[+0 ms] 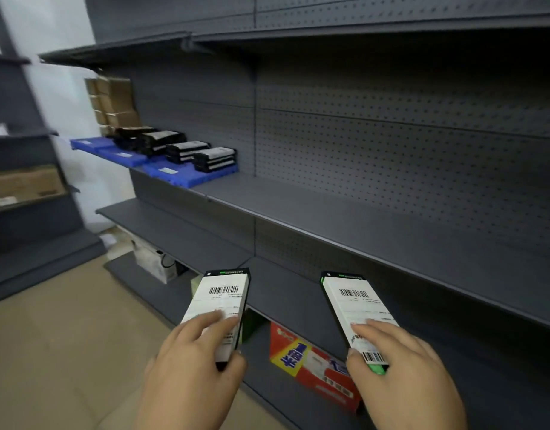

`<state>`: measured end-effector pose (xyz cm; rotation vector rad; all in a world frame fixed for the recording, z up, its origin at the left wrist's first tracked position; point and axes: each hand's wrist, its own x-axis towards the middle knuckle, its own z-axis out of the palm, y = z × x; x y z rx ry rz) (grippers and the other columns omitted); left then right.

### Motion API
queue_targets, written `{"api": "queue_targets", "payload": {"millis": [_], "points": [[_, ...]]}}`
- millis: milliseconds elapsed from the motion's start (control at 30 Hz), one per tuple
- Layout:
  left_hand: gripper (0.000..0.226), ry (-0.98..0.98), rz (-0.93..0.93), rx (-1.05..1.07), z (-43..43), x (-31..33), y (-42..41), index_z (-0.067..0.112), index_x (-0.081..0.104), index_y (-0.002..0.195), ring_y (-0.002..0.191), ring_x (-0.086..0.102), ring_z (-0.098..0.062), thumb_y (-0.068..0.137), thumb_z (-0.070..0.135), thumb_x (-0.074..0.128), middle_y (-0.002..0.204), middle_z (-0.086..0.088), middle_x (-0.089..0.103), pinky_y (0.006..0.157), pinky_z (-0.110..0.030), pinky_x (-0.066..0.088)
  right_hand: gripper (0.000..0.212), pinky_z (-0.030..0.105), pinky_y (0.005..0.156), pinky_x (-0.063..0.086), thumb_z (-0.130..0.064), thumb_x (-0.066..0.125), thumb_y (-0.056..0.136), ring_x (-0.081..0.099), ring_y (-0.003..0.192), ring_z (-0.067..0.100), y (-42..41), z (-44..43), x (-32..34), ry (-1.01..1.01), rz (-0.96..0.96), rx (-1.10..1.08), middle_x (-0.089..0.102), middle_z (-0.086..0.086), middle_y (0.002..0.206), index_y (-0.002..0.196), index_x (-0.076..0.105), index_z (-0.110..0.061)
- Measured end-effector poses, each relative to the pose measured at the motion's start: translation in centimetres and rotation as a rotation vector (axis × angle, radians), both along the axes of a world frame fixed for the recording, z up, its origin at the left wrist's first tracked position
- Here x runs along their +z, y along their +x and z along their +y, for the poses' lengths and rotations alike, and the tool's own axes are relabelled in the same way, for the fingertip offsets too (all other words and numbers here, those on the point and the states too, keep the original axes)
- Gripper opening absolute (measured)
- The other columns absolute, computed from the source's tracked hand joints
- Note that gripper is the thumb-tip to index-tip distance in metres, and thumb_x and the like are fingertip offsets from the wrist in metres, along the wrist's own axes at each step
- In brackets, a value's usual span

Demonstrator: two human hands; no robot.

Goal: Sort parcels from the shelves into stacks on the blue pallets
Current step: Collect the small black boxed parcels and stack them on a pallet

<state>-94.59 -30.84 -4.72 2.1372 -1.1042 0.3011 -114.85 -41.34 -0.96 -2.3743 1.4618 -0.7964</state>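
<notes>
Hands: left point(202, 352) and right point(397, 355) each grip one parcel point(219, 305) point(356, 308), labels up for reading; blue pallets point(174, 173), well apart on the shelf point(329, 218), already carry stacks point(186, 150).

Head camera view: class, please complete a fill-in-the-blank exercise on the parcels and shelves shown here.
1. Each hand holds one flat black parcel; the left hand and right hand together hold ____ parcels.
2. Stacked black parcels sit on pallets coloured ____.
3. Each held parcel's white label shows a printed ____.

Missing words: two; blue; barcode
</notes>
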Motion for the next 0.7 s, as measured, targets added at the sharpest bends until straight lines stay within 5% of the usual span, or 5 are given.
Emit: {"api": "queue_targets", "payload": {"millis": [200,400,700], "points": [[0.053,0.047,-0.047,0.071,2.1,2.9,14.9,0.050,0.066,0.102,0.109,0.055,-0.013,0.057,0.056,0.038,0.115,0.027,0.059,0.079,-0.043,0.051,0.032,0.023,0.098,0.032,-0.051,0.053,0.079,0.031,0.115,-0.004,15.7,0.2,1.6,0.038,-0.032,0.045,0.039,-0.039,0.126,0.109,0.050,-0.060],[0.046,0.075,-0.053,0.135,2.3,4.3,28.2,0.049,0.067,0.095,0.095,0.063,-0.015,0.055,0.052,0.043,0.105,0.024,0.064,0.065,-0.038,0.053,0.030,0.023,0.096,0.034,-0.051,0.054,0.077,0.034,0.115,-0.003,30.2,-1.0,2.7,0.029,-0.026,0.100,0.039,-0.041,0.125,0.105,0.051,-0.061],[0.048,0.082,-0.032,0.170,-4.9,3.3,45.9,0.054,0.065,0.097,0.100,0.061,-0.014,0.055,0.055,0.041,0.110,0.028,0.062,0.072,-0.039,0.052,0.033,0.025,0.095,0.037,-0.050,0.054,0.075,0.039,0.113,-0.001,49.6,-9.1,2.6,0.013,-0.012,0.104,0.045,-0.039,0.124,0.107,0.056,-0.056]]}}
